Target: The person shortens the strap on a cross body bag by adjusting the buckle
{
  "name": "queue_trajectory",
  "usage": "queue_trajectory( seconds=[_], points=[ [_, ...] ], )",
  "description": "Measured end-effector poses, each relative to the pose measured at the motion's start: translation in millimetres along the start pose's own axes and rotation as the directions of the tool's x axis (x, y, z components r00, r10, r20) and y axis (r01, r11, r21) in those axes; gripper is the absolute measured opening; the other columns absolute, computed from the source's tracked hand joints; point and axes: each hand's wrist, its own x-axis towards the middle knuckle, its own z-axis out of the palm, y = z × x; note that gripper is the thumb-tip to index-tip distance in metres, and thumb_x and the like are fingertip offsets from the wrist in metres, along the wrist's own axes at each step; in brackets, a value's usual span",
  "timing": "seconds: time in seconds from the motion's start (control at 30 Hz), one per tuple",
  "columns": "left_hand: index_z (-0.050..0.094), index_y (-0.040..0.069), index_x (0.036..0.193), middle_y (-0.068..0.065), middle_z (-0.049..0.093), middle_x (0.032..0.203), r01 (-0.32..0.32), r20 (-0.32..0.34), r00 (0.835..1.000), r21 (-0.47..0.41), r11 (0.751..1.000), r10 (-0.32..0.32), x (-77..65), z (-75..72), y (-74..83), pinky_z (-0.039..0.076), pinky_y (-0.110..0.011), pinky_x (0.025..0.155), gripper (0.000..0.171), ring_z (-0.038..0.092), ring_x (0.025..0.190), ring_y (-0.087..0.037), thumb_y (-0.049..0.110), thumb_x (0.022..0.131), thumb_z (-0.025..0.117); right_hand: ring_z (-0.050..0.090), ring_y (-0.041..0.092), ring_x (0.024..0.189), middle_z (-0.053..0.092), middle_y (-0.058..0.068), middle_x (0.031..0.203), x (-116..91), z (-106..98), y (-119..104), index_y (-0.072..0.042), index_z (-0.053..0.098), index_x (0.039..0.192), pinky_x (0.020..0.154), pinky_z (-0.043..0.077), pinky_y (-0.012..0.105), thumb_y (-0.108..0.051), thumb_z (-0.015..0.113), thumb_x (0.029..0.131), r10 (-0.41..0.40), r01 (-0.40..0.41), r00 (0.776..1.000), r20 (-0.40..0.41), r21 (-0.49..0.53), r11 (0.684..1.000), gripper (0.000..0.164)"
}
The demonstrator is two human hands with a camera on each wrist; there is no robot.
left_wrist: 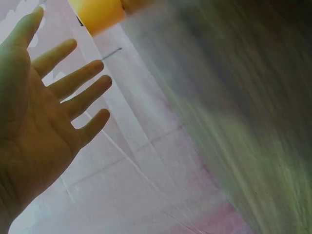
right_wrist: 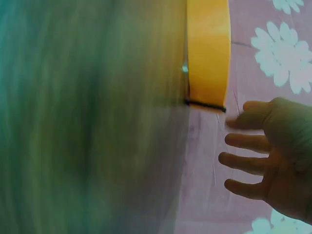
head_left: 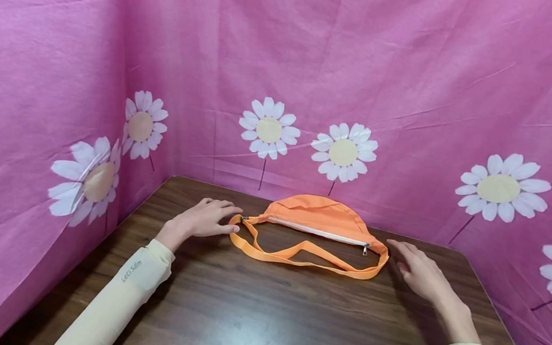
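Observation:
An orange waist bag (head_left: pixel 318 212) lies near the back of the dark wooden table, its white zipper (head_left: pixel 310 230) facing front and the zipper pull at the right end. Its orange strap (head_left: pixel 270 256) loops forward on the tabletop. My left hand (head_left: pixel 210 217) is at the bag's left end, fingers spread, with the thumb right at the strap. Off the bag's right end, my right hand (head_left: pixel 420 271) reaches toward it with extended fingers and holds nothing. In the left wrist view the left palm (left_wrist: pixel 39 126) shows nothing in it. The right wrist view shows the bag (right_wrist: pixel 208 53) beyond the right fingers.
Pink cloth (head_left: pixel 390 57) printed with white daisies hangs behind the table and along its sides. The wooden tabletop (head_left: pixel 247 309) stretches forward from the bag, with light glare on its front part.

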Motion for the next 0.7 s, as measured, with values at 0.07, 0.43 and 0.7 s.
queue_trajectory(
  seconds=[0.07,0.43,0.7],
  points=[
    [0.055,0.016,0.148,-0.014,0.052,0.146,-0.005,0.009,1.0,0.0,1.0,0.005,0.1,-0.6,3.0,0.03,-0.062,0.107,0.065,0.047,0.134,-0.036,0.06,0.1,0.054,0.056,0.049,0.115,0.057,0.025,0.131,1.8,5.0,-4.4,-0.003,0.054,0.141,0.081,0.047,0.066,0.012,0.062,0.081,-0.012,0.012,1.0,0.006,0.01,1.0,0.063],
    [0.036,0.023,0.159,-0.009,0.058,0.141,-0.026,0.012,1.0,-0.003,1.0,0.026,1.8,1.9,9.0,0.036,-0.059,0.105,0.068,0.054,0.128,-0.028,0.052,0.102,0.057,0.061,0.044,0.11,0.06,0.02,0.128,5.1,14.1,-20.2,-0.004,0.069,0.126,0.072,0.051,0.062,0.011,0.06,0.083,0.093,-0.094,0.992,0.083,0.011,0.995,0.046],
    [0.035,0.024,0.16,-0.009,0.059,0.141,-0.036,0.002,0.999,-0.019,0.999,0.036,2.5,-2.2,11.9,0.034,-0.058,0.107,0.067,0.052,0.13,-0.028,0.058,0.103,0.049,0.062,0.027,0.09,0.066,0.006,0.107,9.9,14.4,-20.7,-0.006,0.075,0.109,0.063,0.05,0.049,0.01,0.064,0.082,0.087,-0.09,0.995,0.055,0.05,0.995,0.034]
  ],
)
